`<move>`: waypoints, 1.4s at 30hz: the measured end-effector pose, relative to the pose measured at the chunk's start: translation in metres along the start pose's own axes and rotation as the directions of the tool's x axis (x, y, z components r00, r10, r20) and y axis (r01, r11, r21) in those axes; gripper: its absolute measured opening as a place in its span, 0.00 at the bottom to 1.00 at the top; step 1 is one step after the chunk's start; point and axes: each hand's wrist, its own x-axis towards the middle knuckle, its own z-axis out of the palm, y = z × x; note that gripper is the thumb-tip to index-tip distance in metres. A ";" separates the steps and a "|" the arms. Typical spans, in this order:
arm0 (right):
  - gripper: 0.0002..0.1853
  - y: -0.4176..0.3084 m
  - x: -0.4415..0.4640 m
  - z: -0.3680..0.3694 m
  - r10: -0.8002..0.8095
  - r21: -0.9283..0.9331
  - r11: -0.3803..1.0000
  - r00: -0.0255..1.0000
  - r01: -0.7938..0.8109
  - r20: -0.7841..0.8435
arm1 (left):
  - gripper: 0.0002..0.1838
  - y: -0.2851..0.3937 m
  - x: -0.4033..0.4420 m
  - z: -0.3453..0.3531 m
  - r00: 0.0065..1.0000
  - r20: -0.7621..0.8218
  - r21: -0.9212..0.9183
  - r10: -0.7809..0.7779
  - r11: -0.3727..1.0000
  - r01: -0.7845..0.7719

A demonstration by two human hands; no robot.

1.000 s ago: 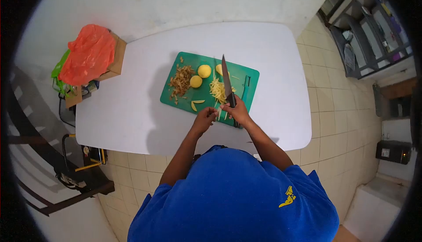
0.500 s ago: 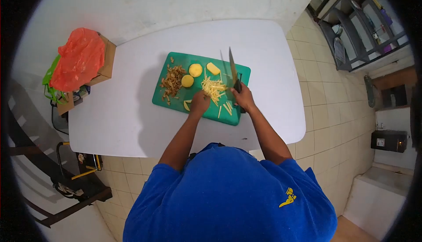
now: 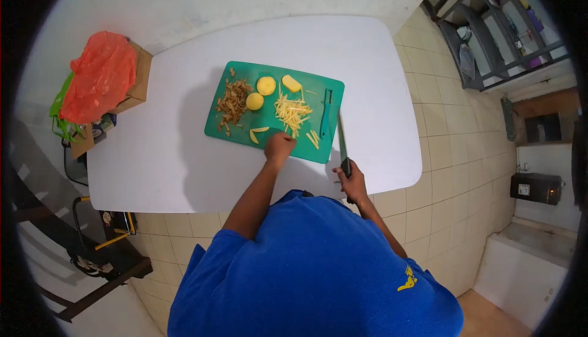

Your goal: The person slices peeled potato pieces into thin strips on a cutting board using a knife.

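My right hand grips the black handle of a knife, its blade pointing away from me beside the board's right edge. My left hand is closed over the near edge of the green cutting board; what its fingers hold, if anything, is too small to make out. Just beyond it lies a pile of pale yellow strips. Two round peeled pieces and a cut block sit farther back. Brown peelings cover the board's left part, with two wedges nearby. A peeler lies at the right.
The board rests on a white table. A red plastic bag on a cardboard box stands at the table's left end, beside a green bag. Grey shelves are at the back right.
My right hand has moved the knife from over the board to its right side, nearer to me. My left hand shifted from the strips toward the board's near edge. The view has shifted slightly.
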 end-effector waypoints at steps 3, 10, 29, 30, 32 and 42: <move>0.24 -0.025 -0.002 0.007 -0.037 -0.159 0.985 0.987 0.063 0.159 | 0.12 -0.032 0.018 -0.005 0.989 0.015 -0.168 -0.146 0.975 0.147; 0.27 -0.057 0.018 0.044 -0.105 -0.213 0.957 0.920 0.196 0.377 | 0.14 -0.043 0.018 -0.008 0.978 -0.060 -0.031 -0.198 0.980 0.197; 0.30 -0.067 0.023 0.046 -0.103 -0.418 0.858 0.897 0.299 0.430 | 0.13 -0.067 0.008 0.007 0.989 -0.126 -0.278 -0.080 0.960 0.042; 0.30 -0.066 0.022 0.050 -0.119 -0.416 0.851 0.888 0.322 0.444 | 0.13 -0.066 0.008 0.006 0.990 -0.121 -0.269 -0.078 0.962 0.043; 0.31 -0.062 0.021 0.056 -0.136 -0.416 0.841 0.879 0.346 0.457 | 0.13 -0.064 0.007 0.003 0.990 -0.121 -0.271 -0.068 0.962 0.032; 0.30 -0.061 0.017 0.066 -0.247 -0.353 0.843 0.875 0.406 0.415 | 0.13 -0.065 0.009 0.007 0.990 -0.139 -0.238 -0.039 0.971 0.005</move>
